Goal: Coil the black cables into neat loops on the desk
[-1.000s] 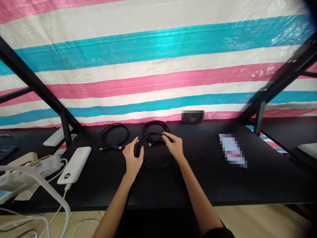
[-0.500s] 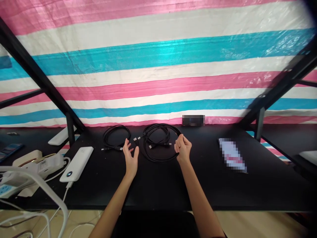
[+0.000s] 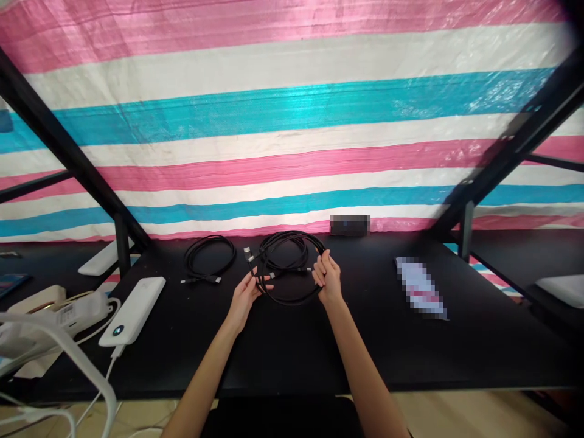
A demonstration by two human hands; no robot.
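Right of the plugged-in white power bank [image 3: 133, 311], my left hand [image 3: 241, 299] and right hand [image 3: 330, 281] have their fingers [image 3: 324, 265] closed on one coiled black USB cable [image 3: 294, 302]. Two more coiled cables [image 3: 201, 279] lie on the counter [image 3: 283, 353], also right of it.

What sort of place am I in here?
Probably a makeshift workstation, though the pictures can't settle it: a black desk, a striped plastic sheet hung behind it, and a white power bank with a cable plugged in.
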